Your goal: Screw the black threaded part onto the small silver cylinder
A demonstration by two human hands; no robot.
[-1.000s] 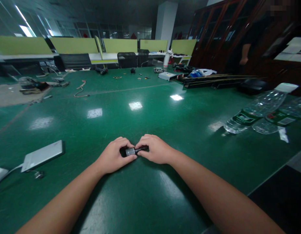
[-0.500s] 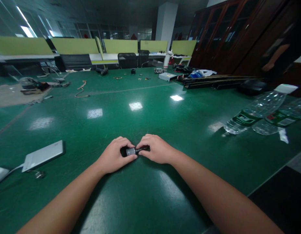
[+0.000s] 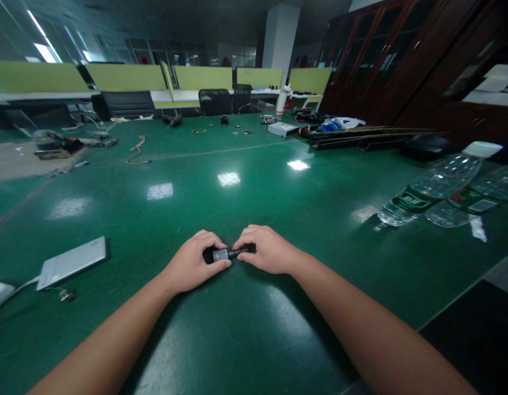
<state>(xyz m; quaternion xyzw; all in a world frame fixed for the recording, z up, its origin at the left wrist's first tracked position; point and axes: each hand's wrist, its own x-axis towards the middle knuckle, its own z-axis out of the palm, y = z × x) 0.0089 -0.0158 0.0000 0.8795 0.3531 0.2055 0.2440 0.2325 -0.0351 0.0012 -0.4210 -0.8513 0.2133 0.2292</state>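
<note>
A small grey cylinder (image 3: 220,255) lies low over the green table (image 3: 221,208), between my two hands. My left hand (image 3: 196,259) curls round its left end, thumb in front and fingers behind. Joined to its right side is a thin dark ribbed piece (image 3: 234,254). The fingertips of my right hand (image 3: 262,249) pinch the far end of that dark piece. My palms hide the outer ends of both parts.
On the left lie a silver flat box (image 3: 75,262) with a cable and a small metal part (image 3: 67,295). Clear bottles (image 3: 435,186) stand at the right. Dark long strips (image 3: 353,137) and a white box (image 3: 282,129) are farther back.
My right hand has shifted slightly right, and more of the dark ribbed piece shows between the hands. My left hand has stayed put. The person at the upper right is out of view.
</note>
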